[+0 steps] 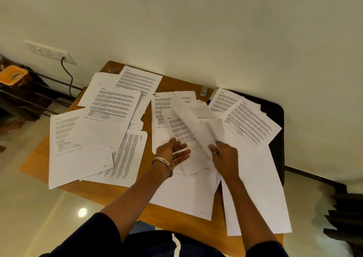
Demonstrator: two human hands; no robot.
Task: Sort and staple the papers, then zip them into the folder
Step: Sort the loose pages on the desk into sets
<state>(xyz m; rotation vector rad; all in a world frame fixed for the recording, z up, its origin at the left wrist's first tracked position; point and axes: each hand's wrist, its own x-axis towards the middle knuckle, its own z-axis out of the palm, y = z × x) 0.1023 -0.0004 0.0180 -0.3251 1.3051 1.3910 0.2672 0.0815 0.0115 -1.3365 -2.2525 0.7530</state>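
Paper sheets [110,119], thin, white and printed, lie scattered in overlapping piles across my wooden counter [172,84], beside a black folder [275,107] at its right edge and a small grey stapler [204,91] by the wall. My left hand [174,152] is spread, palm up, under a lifted sheet [196,127]; my right hand [224,156] pinches that sheet's edge.

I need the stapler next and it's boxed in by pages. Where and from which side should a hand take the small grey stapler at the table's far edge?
Take the stapler across its long sides, coming straight down from above. It lies flat on bare table by the wall, with a printed page close on its right and the middle pile's top edge just in front, so a low approach from the front would likely snag on paper.
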